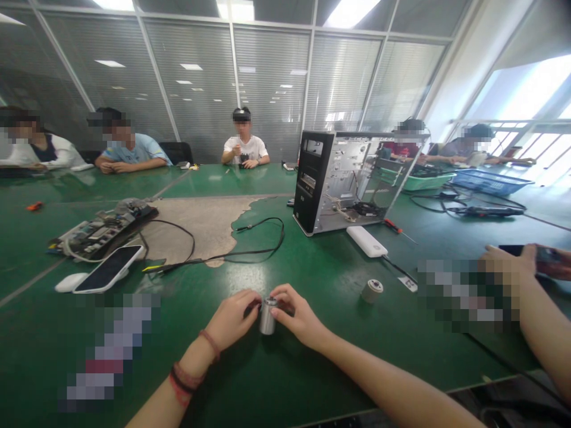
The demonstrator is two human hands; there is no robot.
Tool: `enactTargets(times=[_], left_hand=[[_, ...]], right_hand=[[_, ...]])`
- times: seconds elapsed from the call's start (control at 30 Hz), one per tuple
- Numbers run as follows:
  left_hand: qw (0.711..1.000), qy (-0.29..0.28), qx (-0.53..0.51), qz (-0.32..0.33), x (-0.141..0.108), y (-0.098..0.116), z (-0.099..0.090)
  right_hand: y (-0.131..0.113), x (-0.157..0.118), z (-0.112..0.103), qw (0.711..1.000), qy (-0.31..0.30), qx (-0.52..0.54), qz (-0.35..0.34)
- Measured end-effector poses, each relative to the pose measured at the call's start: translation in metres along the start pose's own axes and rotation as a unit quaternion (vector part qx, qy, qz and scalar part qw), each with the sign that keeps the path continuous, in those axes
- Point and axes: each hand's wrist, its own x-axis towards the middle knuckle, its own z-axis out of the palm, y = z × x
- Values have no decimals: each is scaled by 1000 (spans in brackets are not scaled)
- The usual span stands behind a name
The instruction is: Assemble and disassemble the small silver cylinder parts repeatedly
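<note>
A small silver metal cylinder [267, 318] stands on the green table [312, 285], held upright near its top. My left hand [231, 318] grips it from the left and my right hand [297, 315] from the right, with the fingertips of both on its upper end. A short grey cylinder with a dark-centred white cap [372, 290] lies tilted on the table to the right of my right hand, out of reach of my fingers. My left wrist wears red and dark bands.
An open computer case [343, 181] stands beyond my hands, with a white power bank [366, 241] and a red-handled screwdriver [396, 227] beside it. A circuit board with cables [104, 232], a phone [109, 268] and a mouse [70, 282] lie left. Another person's hand [504, 261] holds a phone at right.
</note>
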Motion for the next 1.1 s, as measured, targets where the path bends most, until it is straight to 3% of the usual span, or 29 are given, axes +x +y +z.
enactTargets(times=[0.1,0.27,0.57,0.73,1.1], left_hand=[[1000,1,1,-4,1,0,-1],[1000,-1,4,-4,1,1,-2],[1000,7,-1,-1,0,2,-1],[1000,5,5,0,0,2,-1],[1000,6,7,-2,-1,3,0]], right_hand=[[5,2,2,987,11,140,80],[6,4,1,927,40,322,187],[9,8,-5,827,54,466,309],[9,9,-7,811,56,489,316],[9,6,-6,808,56,490,320]])
